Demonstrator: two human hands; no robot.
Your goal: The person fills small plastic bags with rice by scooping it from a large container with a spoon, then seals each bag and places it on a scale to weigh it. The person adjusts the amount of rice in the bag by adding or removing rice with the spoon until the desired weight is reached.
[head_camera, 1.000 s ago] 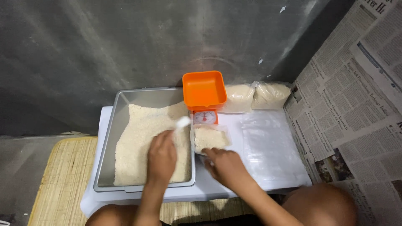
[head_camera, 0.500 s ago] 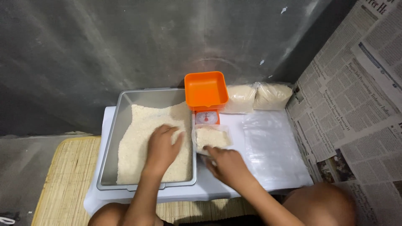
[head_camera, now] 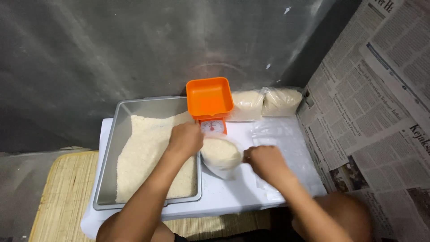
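Head view: a low white desk [head_camera: 233, 192] fills the middle, set against a grey wall [head_camera: 134, 45].

The left hand [head_camera: 184, 139] sits near the centre, over the right edge of the metal tray [head_camera: 112, 148]. Its fingers curl down at the left rim of a clear bag [head_camera: 220, 154]; they seem to pinch the bag's edge, though the grip itself is hidden under the knuckles.

The right hand [head_camera: 265, 162] lies at 3 o'clock of the bag. Its fingers are bent and closed against the bag's right side, holding it. The bag stands on the desk between the two hands, mouth up, part filled with white grain.

The tray lies at 9 o'clock of the bag, just beside it. Rice [head_camera: 150, 157] covers most of its floor, and a strip of bare metal shows along its left side.

An orange scale [head_camera: 209, 101] stands at 12 o'clock of the bag, touching or nearly touching it. Its square pan is on top, and its dial faces the person.

Two filled bags [head_camera: 264, 104] lie side by side at 1 o'clock, against the wall and just right of the scale. A stack of flat plastic bags [head_camera: 280, 139] lies on the desk at 2 o'clock, beyond the right hand.

Newspaper [head_camera: 371, 98] covers the right wall. A woven mat [head_camera: 58, 197] lies on the floor at 8 o'clock.
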